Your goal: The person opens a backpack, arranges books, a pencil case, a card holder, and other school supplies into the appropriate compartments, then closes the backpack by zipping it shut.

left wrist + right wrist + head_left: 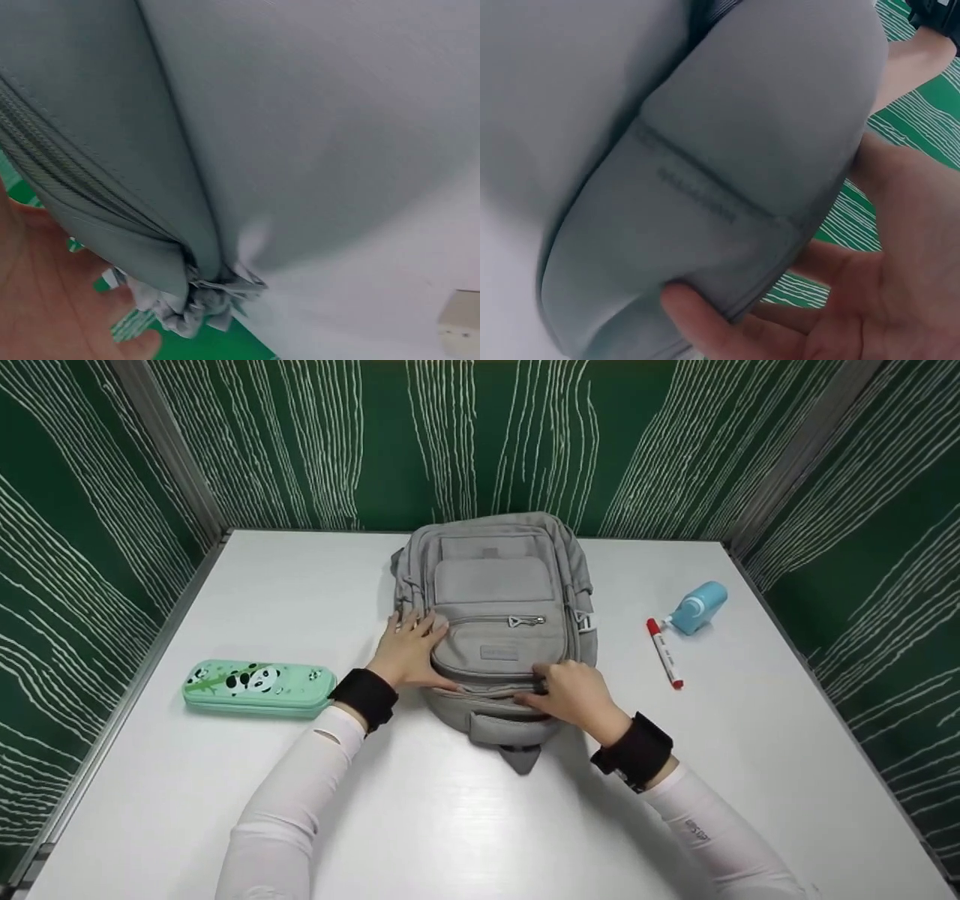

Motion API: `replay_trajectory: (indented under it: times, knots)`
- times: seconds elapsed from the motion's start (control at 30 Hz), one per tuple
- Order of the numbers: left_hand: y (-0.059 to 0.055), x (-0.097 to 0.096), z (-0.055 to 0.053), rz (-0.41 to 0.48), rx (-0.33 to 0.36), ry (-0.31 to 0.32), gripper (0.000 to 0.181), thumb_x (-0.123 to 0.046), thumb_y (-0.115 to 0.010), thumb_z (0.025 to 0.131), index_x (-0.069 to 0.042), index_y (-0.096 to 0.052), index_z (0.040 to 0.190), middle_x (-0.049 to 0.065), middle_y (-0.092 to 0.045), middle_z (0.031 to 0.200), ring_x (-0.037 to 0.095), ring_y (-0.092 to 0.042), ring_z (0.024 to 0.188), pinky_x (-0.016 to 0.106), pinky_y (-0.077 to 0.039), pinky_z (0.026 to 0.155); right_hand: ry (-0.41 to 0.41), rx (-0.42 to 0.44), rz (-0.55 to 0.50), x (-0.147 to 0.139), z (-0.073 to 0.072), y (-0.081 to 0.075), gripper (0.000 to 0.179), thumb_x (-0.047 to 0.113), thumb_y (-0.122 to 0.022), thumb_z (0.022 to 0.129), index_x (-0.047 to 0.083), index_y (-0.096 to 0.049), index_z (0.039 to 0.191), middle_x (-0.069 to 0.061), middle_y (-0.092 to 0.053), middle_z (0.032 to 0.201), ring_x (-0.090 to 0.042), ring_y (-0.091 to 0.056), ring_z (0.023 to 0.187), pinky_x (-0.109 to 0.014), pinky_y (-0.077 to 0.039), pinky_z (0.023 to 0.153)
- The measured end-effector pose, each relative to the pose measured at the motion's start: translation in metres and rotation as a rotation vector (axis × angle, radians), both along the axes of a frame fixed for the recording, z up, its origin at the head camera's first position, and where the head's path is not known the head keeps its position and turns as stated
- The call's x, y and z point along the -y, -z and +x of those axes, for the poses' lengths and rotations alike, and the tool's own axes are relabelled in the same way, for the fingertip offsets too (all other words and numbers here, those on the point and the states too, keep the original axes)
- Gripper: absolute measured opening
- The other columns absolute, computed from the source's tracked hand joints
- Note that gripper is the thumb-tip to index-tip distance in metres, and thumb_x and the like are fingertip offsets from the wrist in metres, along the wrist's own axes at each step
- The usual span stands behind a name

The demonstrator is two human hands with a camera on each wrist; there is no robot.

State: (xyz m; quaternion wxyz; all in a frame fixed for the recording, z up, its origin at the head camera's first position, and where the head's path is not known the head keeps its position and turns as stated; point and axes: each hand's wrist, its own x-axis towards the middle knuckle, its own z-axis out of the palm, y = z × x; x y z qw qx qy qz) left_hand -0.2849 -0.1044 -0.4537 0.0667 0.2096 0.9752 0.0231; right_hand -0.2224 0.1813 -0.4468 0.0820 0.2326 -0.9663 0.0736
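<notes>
A grey backpack (492, 579) lies front side up on the white table, its bottom facing me. My left hand (409, 654) rests on its left side, fingers spread and thumb stretched along the lower front pocket. In the left wrist view that palm (60, 292) stands beside a zipped edge. At the pocket's lower right, my right hand (577, 694) pinches the fabric edge, index finger above and thumb below a gap. The right wrist view shows the thumb (697, 315) pressing the backpack's bottom panel (697, 195). Whether a zip pull lies between those fingers is hidden.
Left of the backpack lies a mint-green panda pencil case (259, 688), close to my left wrist. To the right are a red-and-white marker (665, 654) and a blue bottle (699, 607) lying on its side. Green walls with white lines border the table (465, 832).
</notes>
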Motion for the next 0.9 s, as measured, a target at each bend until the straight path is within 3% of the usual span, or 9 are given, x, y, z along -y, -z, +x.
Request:
replay_trajectory:
  times: [0.17,0.3,0.4,0.5,0.57,0.67,0.9]
  knots:
    - [0.001,0.002,0.006,0.037,-0.041,0.031,0.114,-0.078,-0.069,0.078,-0.014,-0.029,0.163,0.017,-0.025,0.17,0.041,-0.019,0.16,0.062,-0.011,0.131,0.016,-0.057,0.015,-0.006,-0.002,-0.002,0.046,0.053,-0.08,0.082,0.008,-0.077,0.094,-0.017,-0.071,0.072,-0.039,-0.068,0.073,-0.051,-0.057,0.058]
    - [-0.003,-0.005,0.024,0.132,-0.102,0.098,0.091,-0.063,-0.074,0.084,-0.008,-0.048,0.152,0.02,-0.046,0.159,0.04,-0.04,0.151,0.057,-0.026,0.128,-0.01,-0.096,0.056,-0.017,-0.01,-0.001,0.047,0.049,-0.082,0.082,0.007,-0.076,0.104,-0.022,-0.072,0.103,-0.043,-0.063,0.099,-0.057,-0.057,0.079]
    - [-0.003,-0.013,0.035,0.201,-0.188,0.17,0.066,-0.047,-0.079,0.087,-0.005,-0.063,0.136,0.021,-0.061,0.144,0.039,-0.058,0.136,0.053,-0.044,0.118,-0.11,-0.019,0.027,-0.027,-0.022,0.0,0.051,0.039,-0.082,0.086,0.002,-0.073,0.12,-0.027,-0.062,0.134,-0.047,-0.058,0.124,-0.062,-0.054,0.098]
    - [-0.001,-0.019,0.04,0.225,-0.266,0.207,0.048,-0.035,-0.079,0.089,-0.005,-0.069,0.124,0.019,-0.068,0.133,0.037,-0.066,0.124,0.049,-0.055,0.105,-0.225,0.098,-0.03,-0.036,-0.034,0.0,0.052,0.026,-0.08,0.089,-0.003,-0.067,0.131,-0.03,-0.05,0.151,-0.049,-0.054,0.136,-0.06,-0.051,0.107]
    - [0.001,-0.021,0.041,0.22,-0.3,0.205,0.041,-0.032,-0.078,0.09,-0.005,-0.07,0.121,0.017,-0.069,0.131,0.035,-0.068,0.12,0.048,-0.058,0.1,-0.274,0.164,-0.068,-0.041,-0.04,0.0,0.047,0.017,-0.078,0.09,-0.003,-0.066,0.132,-0.03,-0.049,0.152,-0.049,-0.055,0.135,-0.056,-0.052,0.107]
    - [0.005,-0.022,0.041,0.208,-0.327,0.193,0.034,-0.026,-0.078,0.09,-0.005,-0.072,0.116,0.016,-0.07,0.13,0.034,-0.07,0.117,0.047,-0.061,0.094,-0.295,0.197,-0.088,-0.045,-0.045,0.002,0.043,0.007,-0.075,0.091,0.002,-0.067,0.133,-0.027,-0.051,0.152,-0.049,-0.056,0.133,-0.055,-0.053,0.105]
    - [0.008,-0.023,0.035,0.201,-0.391,0.197,0.023,-0.02,-0.078,0.089,-0.005,-0.074,0.106,0.016,-0.073,0.125,0.034,-0.074,0.105,0.046,-0.063,0.083,-0.282,0.064,-0.094,-0.044,-0.05,0.009,0.033,0.008,-0.075,0.091,0.01,-0.074,0.124,-0.017,-0.062,0.145,-0.041,-0.064,0.126,-0.053,-0.057,0.098]
